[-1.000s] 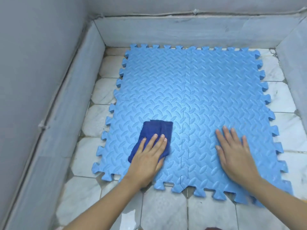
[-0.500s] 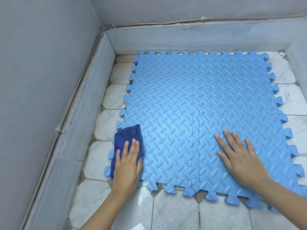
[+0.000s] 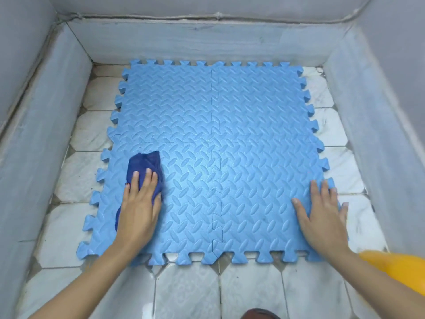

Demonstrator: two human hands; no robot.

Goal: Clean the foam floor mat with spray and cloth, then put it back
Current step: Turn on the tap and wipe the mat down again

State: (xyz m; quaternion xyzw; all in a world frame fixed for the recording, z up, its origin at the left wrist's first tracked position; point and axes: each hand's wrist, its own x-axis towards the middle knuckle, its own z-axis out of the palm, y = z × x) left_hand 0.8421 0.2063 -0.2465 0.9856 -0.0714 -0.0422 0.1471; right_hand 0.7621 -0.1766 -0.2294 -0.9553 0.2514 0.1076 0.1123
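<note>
Mid-wipe: left hand (image 3: pixel 140 203) presses dark blue cloth (image 3: pixel 147 166) flat on foam mat (image 3: pixel 230 134) near its left edge; right hand (image 3: pixel 322 215) flat, released, steadies right edge. Put-back not done.

Your light-blue interlocking foam mat (image 3: pixel 230 146) lay flat on the floor tiles, a crumpled dark-blue cloth (image 3: pixel 147 166) on its near-left part.

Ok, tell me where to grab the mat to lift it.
Take the mat by its near edge, coming from the front. The tabs there overhang tile gaps, so fingers can slip under, and the other three sides sit close to the walls. The right hand already lies near the near-right corner.
</note>
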